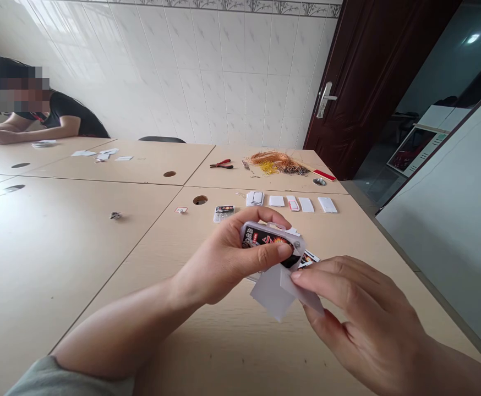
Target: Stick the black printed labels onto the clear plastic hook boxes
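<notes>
My left hand (pixel 224 253) grips a small clear plastic case (pixel 256 237) with a black printed label, thumb across its front and fingers behind it. My right hand (pixel 360 308) pinches a thin white paper slip (pixel 306 294) at the case's lower right edge. Another white slip (pixel 271 300) hangs below the case, overlapping the first. Whether the slips go inside the case is hidden. Partly covered by my hands, a black printed card (pixel 307 258) shows behind the case. Beyond my left hand, a similar labelled clear case (pixel 224 213) lies on the table.
White card stacks (pixel 276 201) and a red-edged stack (pixel 293 203) form a row behind my hands. Farther back lie red-handled pliers (pixel 222 164), orange wire strands (pixel 282 160) and a yellow bundle (pixel 268 167). The table has a round hole (pixel 200 200). A person (pixel 71 118) sits far left.
</notes>
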Action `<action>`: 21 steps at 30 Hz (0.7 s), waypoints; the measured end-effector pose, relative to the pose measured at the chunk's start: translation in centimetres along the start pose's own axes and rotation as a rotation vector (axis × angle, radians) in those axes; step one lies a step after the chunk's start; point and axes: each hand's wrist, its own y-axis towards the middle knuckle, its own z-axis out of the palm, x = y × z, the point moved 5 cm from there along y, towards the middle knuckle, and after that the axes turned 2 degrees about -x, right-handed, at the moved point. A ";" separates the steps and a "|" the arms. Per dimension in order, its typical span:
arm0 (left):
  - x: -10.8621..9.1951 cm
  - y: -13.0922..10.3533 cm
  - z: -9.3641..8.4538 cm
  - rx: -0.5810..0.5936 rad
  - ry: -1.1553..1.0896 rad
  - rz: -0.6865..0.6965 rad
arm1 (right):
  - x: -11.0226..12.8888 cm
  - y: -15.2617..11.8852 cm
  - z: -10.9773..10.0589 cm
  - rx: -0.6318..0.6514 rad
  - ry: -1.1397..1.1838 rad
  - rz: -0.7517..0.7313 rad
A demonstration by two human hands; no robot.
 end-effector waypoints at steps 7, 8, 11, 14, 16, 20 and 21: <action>0.0 0.4 -0.8 -0.106 -0.001 0.004 | 0.0 -0.2 -0.2 0.003 -0.018 -0.001; 0.0 0.4 -0.8 -0.113 -0.012 0.009 | 0.0 -0.2 -0.2 0.008 -0.023 -0.001; -0.2 0.5 -0.9 -0.130 -0.007 0.032 | 0.0 -0.3 -0.1 0.022 -0.030 0.007; -0.1 0.4 -0.9 -0.138 0.020 0.025 | -0.1 -0.4 0.1 0.037 -0.050 0.012; 0.0 0.2 -0.8 -0.137 0.039 0.023 | -0.2 -0.5 0.3 0.047 -0.071 0.014; -0.4 -0.2 -0.4 -0.122 0.135 0.083 | -0.1 -0.4 0.7 0.075 -0.091 0.016; -0.5 -0.3 -0.4 -0.123 0.169 0.106 | -0.1 -0.4 0.7 0.075 -0.095 0.018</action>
